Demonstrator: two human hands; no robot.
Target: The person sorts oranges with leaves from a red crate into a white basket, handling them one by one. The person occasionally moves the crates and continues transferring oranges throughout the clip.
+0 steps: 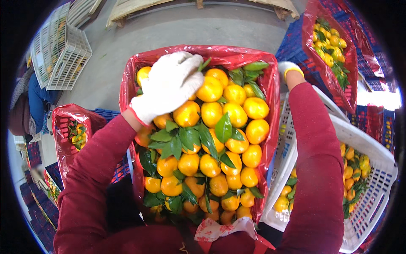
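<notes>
A crate lined with red plastic film (273,104) stands before me, heaped with orange mandarins (212,115) that carry green leaves (223,127). My left hand (173,85), in a white knitted glove, lies over the fruit at the crate's upper left. Its fingers point up and right; whether they grip a mandarin is hidden beneath the palm. My right hand (287,69), gloved in white with a yellow cuff, is at the outer right side of the crate near its top corner. Most of its fingers are out of sight there.
White plastic crates with mandarins (377,177) stand at right. Beyond them is another red-lined crate (306,31) of fruit. A red-lined crate (60,139) sits at left, near a person in blue (39,98). White crates (71,58) and a wooden pallet (139,8) are farther off.
</notes>
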